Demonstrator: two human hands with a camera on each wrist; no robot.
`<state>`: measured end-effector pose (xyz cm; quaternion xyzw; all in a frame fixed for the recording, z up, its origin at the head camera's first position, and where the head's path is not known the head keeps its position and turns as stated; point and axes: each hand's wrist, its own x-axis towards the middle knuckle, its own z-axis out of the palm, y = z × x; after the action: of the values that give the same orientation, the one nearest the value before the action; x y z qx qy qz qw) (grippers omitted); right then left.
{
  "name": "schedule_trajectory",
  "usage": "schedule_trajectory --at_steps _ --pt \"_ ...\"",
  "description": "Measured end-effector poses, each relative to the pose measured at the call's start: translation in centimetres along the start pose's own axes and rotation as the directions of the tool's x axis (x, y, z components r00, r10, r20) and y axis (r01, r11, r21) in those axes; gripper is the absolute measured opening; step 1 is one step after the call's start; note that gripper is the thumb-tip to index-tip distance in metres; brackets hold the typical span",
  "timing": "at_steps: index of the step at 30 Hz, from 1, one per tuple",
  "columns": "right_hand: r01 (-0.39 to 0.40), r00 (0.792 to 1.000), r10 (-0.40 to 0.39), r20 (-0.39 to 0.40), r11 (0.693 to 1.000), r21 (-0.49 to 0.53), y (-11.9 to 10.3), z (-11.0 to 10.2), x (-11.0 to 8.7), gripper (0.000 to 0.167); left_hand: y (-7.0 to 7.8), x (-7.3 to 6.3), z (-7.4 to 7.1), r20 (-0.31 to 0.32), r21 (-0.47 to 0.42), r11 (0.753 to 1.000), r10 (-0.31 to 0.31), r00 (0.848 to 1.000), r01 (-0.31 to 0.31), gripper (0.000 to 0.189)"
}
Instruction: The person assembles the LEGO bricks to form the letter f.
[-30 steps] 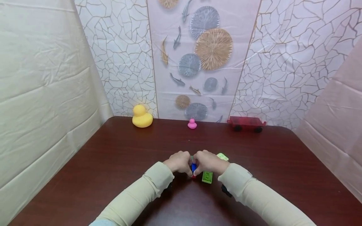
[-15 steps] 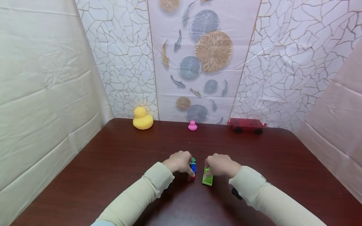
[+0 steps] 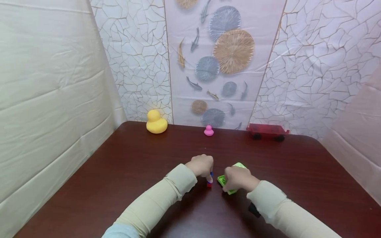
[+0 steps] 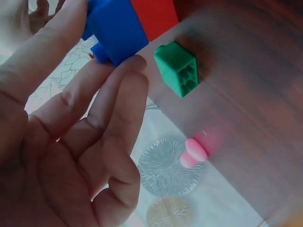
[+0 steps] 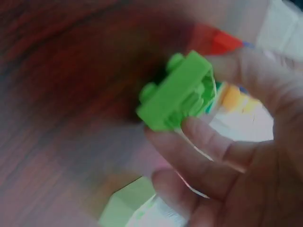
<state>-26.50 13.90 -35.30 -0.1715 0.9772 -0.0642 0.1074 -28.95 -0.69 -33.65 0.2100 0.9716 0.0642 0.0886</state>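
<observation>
Near the middle of the table, my left hand (image 3: 202, 165) pinches a blue toy building brick (image 4: 118, 33) between thumb and fingers. A red brick (image 4: 154, 16) is against the blue one's side and looks joined to it. Just beyond the fingertips, a dark green brick (image 4: 175, 68) lies on its side, apart from them. To the right, my right hand (image 3: 239, 178) grips a lime green brick (image 5: 177, 92) by its ends, tilted with its hollow underside toward the palm. A pale green brick (image 5: 125, 203) lies close to the curled lower fingers of that hand.
Along the far edge of the brown table (image 3: 143, 152) stand a yellow duck (image 3: 156, 123), a small pink duck (image 3: 209, 131) and a red toy wagon (image 3: 268, 129) with black wheels. Cloth hangs behind and on both sides.
My right hand has left the blue brick beside my left hand, moved right, and taken hold of the lime green brick, which is now turned. My left hand keeps its hold.
</observation>
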Motion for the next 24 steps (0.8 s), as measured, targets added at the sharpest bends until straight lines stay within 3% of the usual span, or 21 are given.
schedule_trajectory --at_steps 5,8,13,17,20,24 --pt "-0.003 0.990 -0.029 0.137 0.973 0.233 2.0 -1.3 -0.1 0.020 0.8 0.2 -0.3 0.002 0.071 0.997 -0.027 1.000 0.027 0.030" --pt "-0.003 0.984 -0.047 0.174 0.960 0.279 2.8 -1.5 -0.3 0.028 1.0 0.1 -0.4 -0.003 0.093 0.995 -0.031 1.000 0.032 0.032" --pt "0.061 0.994 -0.077 0.083 0.981 0.183 3.5 -1.3 -0.4 0.031 1.0 0.0 -0.3 -0.016 0.091 0.995 -0.036 0.999 0.037 0.032" --pt "0.014 1.000 -0.012 -0.021 0.997 0.081 3.1 -0.9 -0.6 0.027 0.9 0.0 -0.3 -0.012 0.075 0.997 -0.031 0.999 0.032 0.031" --pt "-0.008 0.999 0.008 -0.033 1.000 0.012 2.7 -0.4 -1.2 0.024 1.0 0.0 -0.3 -0.007 0.072 0.997 -0.025 1.000 0.025 0.031" --pt "0.022 0.999 -0.025 -0.047 0.998 -0.056 2.4 0.2 -1.6 0.027 0.7 0.0 -0.1 -0.011 0.070 0.997 -0.023 1.000 0.023 0.030"
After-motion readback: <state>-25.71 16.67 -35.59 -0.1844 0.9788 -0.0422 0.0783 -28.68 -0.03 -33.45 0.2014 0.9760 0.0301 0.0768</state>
